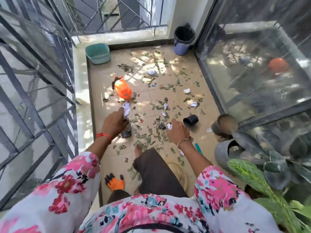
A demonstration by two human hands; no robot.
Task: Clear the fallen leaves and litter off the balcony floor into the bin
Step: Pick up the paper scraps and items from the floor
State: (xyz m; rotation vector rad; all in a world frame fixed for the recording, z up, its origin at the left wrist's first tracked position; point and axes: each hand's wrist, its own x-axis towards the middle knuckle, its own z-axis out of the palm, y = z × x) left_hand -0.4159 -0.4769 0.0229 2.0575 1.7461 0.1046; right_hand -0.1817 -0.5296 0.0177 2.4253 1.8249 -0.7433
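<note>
Dry green leaves (152,139) and crumpled white paper scraps (193,104) are scattered over the beige tiled balcony floor (144,93). My left hand (114,123) is shut on a crumpled white paper (126,110) and hovers above a small dark pot (126,132) lying on the tiles. My right hand (177,132) is shut on another white paper scrap (170,126). A blue bin with a black liner (182,42) stands in the far right corner, well beyond both hands.
A teal basket (98,53) sits in the far left corner. An orange spray bottle (122,89) lies on the floor. A black pot (191,121) lies tipped near a brown pot (225,126). Potted plants (252,165) crowd the right. An orange glove (115,182) lies near my feet. A metal grille (42,81) bounds the left.
</note>
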